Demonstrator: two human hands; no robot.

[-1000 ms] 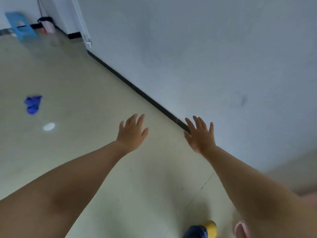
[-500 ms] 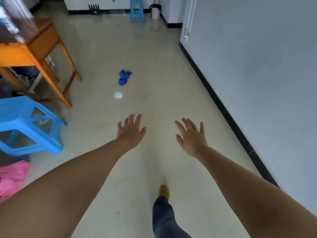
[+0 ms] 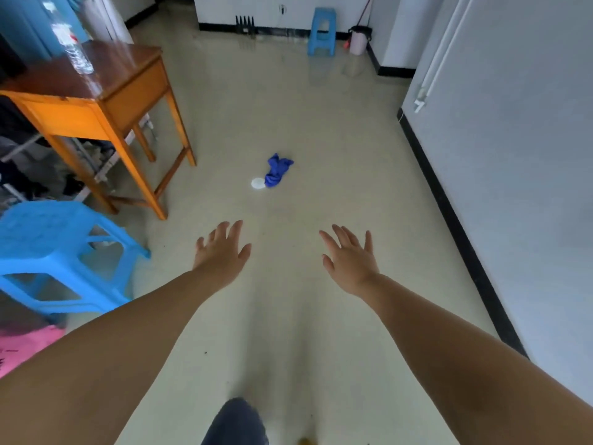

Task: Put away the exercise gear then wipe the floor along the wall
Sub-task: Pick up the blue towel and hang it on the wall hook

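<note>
The view has swung away from the wall [image 3: 513, 155] on the right and now faces down the length of the room, with the blue cloth [image 3: 277, 170] sitting closer to the middle of the frame than half a second ago. It lies crumpled on the floor [image 3: 321, 123], just beside a small white disc [image 3: 257, 183], well apart from the black skirting [image 3: 449, 200] that runs down the right side.

Both hands are held out ahead and hold nothing: the left hand [image 3: 221, 252] and the right hand [image 3: 349, 256] have fingers spread and relaxed, palms down, hovering below the cloth in the frame.

No exercise gear shows here, so that part looks finished. The turn suggests the person is heading for the cloth to start wiping along the wall; picking it up is not yet done.

At the left edge stand an orange wooden bench [image 3: 96, 91] carrying a water bottle [image 3: 72, 48], and a blue stool [image 3: 54, 252].
</note>
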